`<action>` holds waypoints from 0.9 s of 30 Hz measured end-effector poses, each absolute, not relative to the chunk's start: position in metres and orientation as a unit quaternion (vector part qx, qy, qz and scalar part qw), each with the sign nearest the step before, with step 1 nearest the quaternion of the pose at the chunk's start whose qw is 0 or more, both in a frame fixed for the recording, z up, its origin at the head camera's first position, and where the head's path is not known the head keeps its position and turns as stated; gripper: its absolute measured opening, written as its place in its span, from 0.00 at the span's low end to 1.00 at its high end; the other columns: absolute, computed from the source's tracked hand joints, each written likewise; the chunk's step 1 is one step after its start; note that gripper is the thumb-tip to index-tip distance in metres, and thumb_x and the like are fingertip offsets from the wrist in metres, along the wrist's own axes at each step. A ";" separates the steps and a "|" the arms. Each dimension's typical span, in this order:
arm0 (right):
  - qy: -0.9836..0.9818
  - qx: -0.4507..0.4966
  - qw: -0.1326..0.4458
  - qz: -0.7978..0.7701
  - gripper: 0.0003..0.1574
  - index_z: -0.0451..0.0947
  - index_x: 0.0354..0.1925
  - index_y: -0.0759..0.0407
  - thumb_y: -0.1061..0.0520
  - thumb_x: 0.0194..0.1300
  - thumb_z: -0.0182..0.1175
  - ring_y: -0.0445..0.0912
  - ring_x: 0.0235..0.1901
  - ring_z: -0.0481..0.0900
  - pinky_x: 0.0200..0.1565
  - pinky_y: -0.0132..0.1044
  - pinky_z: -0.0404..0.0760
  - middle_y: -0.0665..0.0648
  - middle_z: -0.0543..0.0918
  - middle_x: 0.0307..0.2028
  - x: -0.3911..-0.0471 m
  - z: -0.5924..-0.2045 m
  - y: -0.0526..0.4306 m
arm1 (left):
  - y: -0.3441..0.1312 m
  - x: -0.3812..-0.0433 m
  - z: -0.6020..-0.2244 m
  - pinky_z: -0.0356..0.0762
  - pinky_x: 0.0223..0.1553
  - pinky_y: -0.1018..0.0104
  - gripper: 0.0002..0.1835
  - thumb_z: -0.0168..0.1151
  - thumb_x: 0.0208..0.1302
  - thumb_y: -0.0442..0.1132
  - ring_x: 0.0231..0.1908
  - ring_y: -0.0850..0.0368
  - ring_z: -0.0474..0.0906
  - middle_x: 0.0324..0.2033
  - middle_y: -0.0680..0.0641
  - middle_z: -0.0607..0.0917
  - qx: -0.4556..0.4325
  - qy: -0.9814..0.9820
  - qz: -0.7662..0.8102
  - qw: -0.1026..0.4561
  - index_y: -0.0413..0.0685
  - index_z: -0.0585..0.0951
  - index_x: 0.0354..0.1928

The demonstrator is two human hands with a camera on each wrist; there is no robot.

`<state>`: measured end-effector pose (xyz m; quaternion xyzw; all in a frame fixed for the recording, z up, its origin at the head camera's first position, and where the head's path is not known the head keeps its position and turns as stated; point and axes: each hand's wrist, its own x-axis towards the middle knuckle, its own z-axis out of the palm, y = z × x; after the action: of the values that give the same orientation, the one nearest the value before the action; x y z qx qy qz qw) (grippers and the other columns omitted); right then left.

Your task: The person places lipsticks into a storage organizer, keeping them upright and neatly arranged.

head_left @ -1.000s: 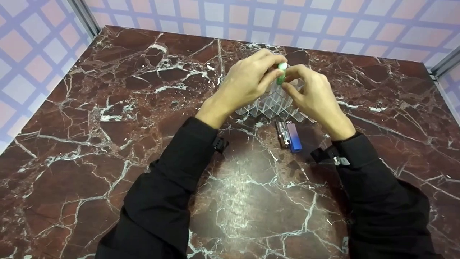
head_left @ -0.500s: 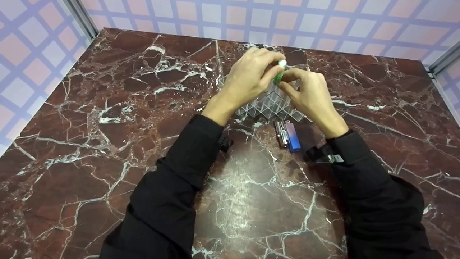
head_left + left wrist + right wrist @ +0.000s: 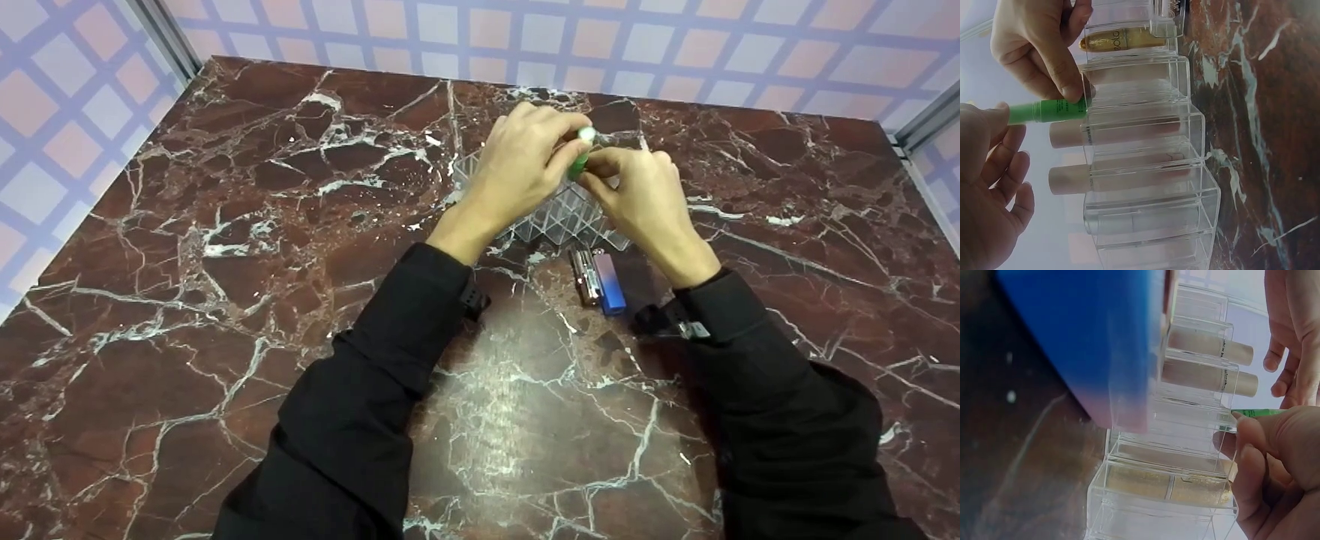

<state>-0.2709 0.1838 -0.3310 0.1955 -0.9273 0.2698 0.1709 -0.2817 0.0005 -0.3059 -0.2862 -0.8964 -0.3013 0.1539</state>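
Note:
A green lip balm tube (image 3: pixel 1050 111) stands nearly upright over a clear tiered organizer (image 3: pixel 566 217), its lower end right at a compartment's rim in the left wrist view. My left hand (image 3: pixel 517 154) pinches the tube's upper end between thumb and forefinger. At the lower end, my right hand (image 3: pixel 645 199) pinches it with thumb and fingertips. Two beige-capped tubes (image 3: pixel 1067 180) stand in neighbouring compartments, and a golden tube (image 3: pixel 1123 40) sits on the other side. Both hands partly cover the organizer in the head view.
In front of the organizer lie a shiny metallic case (image 3: pixel 585 277) and a purple-to-blue stick (image 3: pixel 610 283), side by side on the marbled tabletop (image 3: pixel 225 337). A checked wall panel (image 3: pixel 540 45) rises behind the table's far edge.
The green lip balm tube has shifted slightly left and down with both hands. My right fingers have drawn closer in around its lower end.

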 end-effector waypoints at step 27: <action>-0.932 0.265 0.176 0.176 0.06 0.89 0.42 0.61 0.62 0.66 0.69 0.55 0.35 0.86 0.37 0.50 0.85 0.61 0.88 0.41 -0.258 -0.324 0.195 | -0.001 -0.284 -0.323 0.66 0.54 0.62 0.16 0.55 0.76 0.51 0.50 0.57 0.74 0.51 0.53 0.86 -0.271 -0.918 -0.254 0.141 0.55 0.83 0.57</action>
<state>-0.2576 0.1951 -0.3241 0.2646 -0.9317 0.1763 0.1758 -0.2838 -0.0015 -0.3229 -0.2708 -0.9176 -0.2542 0.1414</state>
